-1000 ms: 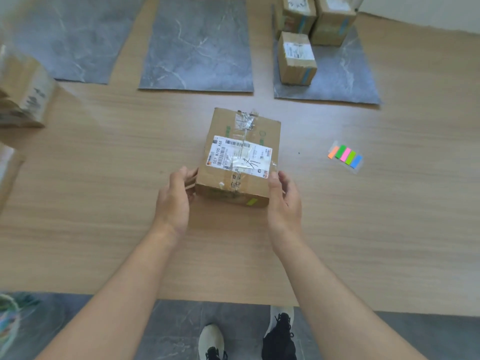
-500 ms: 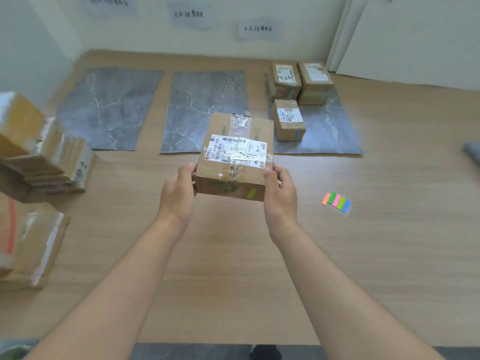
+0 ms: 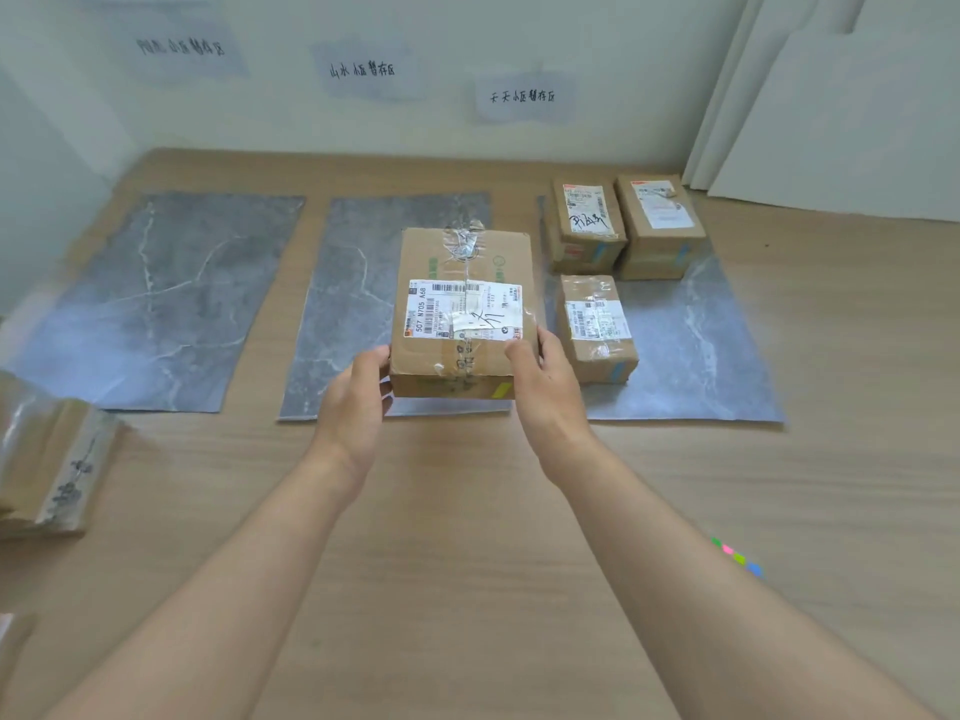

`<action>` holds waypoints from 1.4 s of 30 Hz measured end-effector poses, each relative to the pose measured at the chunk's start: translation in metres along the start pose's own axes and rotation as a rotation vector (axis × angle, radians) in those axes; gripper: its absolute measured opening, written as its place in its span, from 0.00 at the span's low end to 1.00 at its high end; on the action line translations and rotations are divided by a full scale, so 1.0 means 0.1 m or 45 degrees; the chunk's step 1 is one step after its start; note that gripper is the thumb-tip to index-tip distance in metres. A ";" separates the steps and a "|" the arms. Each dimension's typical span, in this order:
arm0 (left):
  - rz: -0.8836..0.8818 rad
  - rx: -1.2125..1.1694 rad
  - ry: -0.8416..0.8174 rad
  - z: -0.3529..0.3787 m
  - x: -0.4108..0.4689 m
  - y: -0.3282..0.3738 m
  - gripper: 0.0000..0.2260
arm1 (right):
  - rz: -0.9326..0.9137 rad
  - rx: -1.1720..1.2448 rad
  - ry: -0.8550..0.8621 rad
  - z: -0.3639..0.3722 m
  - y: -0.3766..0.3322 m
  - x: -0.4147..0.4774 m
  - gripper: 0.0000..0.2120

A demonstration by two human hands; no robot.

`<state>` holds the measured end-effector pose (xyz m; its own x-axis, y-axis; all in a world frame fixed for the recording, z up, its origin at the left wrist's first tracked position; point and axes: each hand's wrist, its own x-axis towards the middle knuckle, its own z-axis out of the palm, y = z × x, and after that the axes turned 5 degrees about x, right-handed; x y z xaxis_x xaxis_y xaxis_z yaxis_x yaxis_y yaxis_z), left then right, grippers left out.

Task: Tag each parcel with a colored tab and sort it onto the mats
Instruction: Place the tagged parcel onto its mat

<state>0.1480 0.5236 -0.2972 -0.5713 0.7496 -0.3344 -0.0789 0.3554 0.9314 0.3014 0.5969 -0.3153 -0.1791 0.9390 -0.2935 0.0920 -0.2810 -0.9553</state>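
both hands on the parcel (image 3: pixel 462 314). left hand (image 3: pixel 353 402) gripped its near left corner, right hand (image 3: pixel 545 392) gripped the near right corner, thumb up on the top face just below the shipping label. the box sat level between them, over the near edge of the middle mat (image 3: pixel 343 304). a yellow-green tab (image 3: pixel 501 390) showed on its front face, so i judged the tagging done and the step in hand to be the set-down.

to do it well, as i reckoned:
- lower it flat, label up, wholly inside the mat's edge.
- keep the tab face toward me so it reads.
- keep clear of the right mat (image 3: pixel 691 345), where three parcels (image 3: pixel 597 324) sat with blue tabs on their fronts.
- slide my fingers out from the sides only once the base bears weight.

hard to tell:
- whether the base touched the mat or hung just above it.
- how my fingers lay beneath the box; they were hidden.
- the handwritten wall signs (image 3: pixel 363 70) above the mats, which i could not read.
- the tab strip (image 3: pixel 737 557), partly behind my right forearm.
- the stack of parcels (image 3: pixel 52 470) at left, blurred and cut by the frame.
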 end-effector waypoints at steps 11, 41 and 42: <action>-0.027 0.097 -0.159 0.06 1.74 0.12 0.18 | 0.127 -0.073 0.051 0.71 -0.03 1.65 0.34; 0.276 0.379 -0.267 0.48 3.50 -0.11 0.15 | 0.084 -0.004 0.129 0.98 0.15 3.17 0.37; 0.270 0.387 -0.275 0.46 3.49 -0.12 0.21 | 0.101 -0.002 0.151 0.98 0.12 3.14 0.35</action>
<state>-0.0124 0.8067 -0.4312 -0.3624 0.9119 -0.1927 0.2844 0.3051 0.9089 0.1497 0.8690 -0.4227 -0.0543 0.9307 -0.3617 0.1025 -0.3551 -0.9292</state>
